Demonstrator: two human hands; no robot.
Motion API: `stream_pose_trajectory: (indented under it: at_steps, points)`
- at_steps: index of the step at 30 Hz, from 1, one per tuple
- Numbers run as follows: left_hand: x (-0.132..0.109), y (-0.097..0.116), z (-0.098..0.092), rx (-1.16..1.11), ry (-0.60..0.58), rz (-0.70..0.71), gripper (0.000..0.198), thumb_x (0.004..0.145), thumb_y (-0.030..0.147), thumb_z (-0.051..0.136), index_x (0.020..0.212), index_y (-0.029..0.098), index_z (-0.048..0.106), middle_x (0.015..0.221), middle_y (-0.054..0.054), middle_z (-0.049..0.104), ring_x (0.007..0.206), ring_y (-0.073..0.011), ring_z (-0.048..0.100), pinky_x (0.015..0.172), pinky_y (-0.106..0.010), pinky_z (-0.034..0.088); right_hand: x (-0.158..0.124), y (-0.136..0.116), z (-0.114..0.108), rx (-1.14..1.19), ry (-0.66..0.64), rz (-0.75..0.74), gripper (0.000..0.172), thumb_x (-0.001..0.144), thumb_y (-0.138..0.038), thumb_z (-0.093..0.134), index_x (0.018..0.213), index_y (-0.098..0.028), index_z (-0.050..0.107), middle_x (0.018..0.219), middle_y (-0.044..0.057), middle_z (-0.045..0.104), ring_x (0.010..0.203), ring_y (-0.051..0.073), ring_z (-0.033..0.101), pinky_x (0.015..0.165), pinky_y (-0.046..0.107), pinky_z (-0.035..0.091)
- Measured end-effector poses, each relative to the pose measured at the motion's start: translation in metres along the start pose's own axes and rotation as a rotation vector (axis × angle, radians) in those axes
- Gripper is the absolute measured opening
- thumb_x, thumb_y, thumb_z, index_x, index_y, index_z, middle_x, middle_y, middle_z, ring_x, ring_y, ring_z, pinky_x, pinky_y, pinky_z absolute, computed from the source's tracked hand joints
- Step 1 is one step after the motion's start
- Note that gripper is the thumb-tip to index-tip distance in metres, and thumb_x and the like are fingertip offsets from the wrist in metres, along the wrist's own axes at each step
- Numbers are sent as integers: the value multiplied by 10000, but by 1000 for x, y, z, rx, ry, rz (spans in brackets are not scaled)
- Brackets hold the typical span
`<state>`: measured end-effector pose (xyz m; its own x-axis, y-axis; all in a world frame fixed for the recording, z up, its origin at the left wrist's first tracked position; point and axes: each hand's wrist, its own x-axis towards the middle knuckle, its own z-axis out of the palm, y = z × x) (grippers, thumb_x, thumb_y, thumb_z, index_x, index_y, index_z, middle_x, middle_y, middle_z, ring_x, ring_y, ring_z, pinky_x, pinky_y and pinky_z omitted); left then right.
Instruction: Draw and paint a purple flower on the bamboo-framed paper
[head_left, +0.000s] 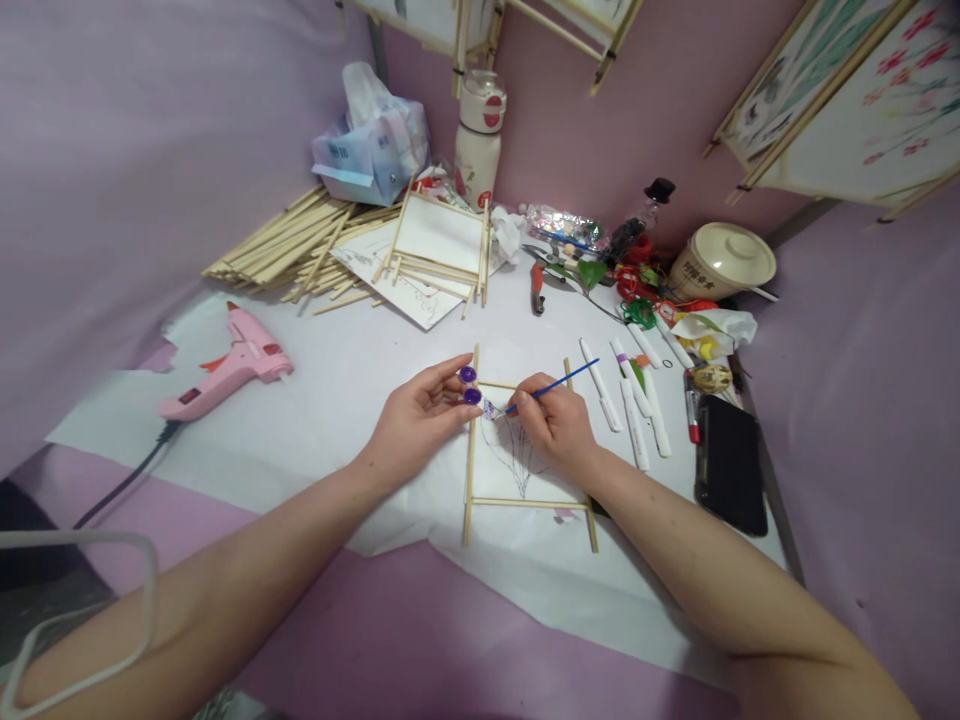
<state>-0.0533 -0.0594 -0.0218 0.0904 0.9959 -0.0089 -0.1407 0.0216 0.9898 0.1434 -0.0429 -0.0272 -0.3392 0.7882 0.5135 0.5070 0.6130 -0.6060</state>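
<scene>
My left hand [420,410] pinches a pair of small paint pots [472,396] filled with purple paint, held at the left side of a wooden stick frame [470,470]. Gripped in my right hand [559,420] is a thin blue paintbrush [555,382], its tip on the white sheet inside the frame. That sheet [499,475] carries a line drawing of stems and flowers. Purple marks [490,409] show near the brush tip. The upper part of the drawing is partly hidden by my right hand.
A pink glue gun [232,365] with a cord lies left. Behind are wooden sticks [277,250], a tissue pack [375,150], a bottle [480,140] and another stick frame [439,225]. White markers [636,420], pliers [538,288], a lidded bowl [724,262] and a black phone [731,465] sit right.
</scene>
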Motion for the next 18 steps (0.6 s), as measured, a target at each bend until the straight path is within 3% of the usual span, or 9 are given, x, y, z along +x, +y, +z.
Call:
stream_pose_trajectory:
  at_steps: [18]
  points:
    - [0, 1, 1, -4, -1, -5, 601, 660, 201, 804, 1234, 184, 628, 939, -23, 668, 928, -165, 644, 911, -339, 520, -1, 0, 0, 10, -3, 15, 265, 950, -233, 442, 752, -195, 614, 758, 38, 664, 685, 151, 624, 654, 283, 480]
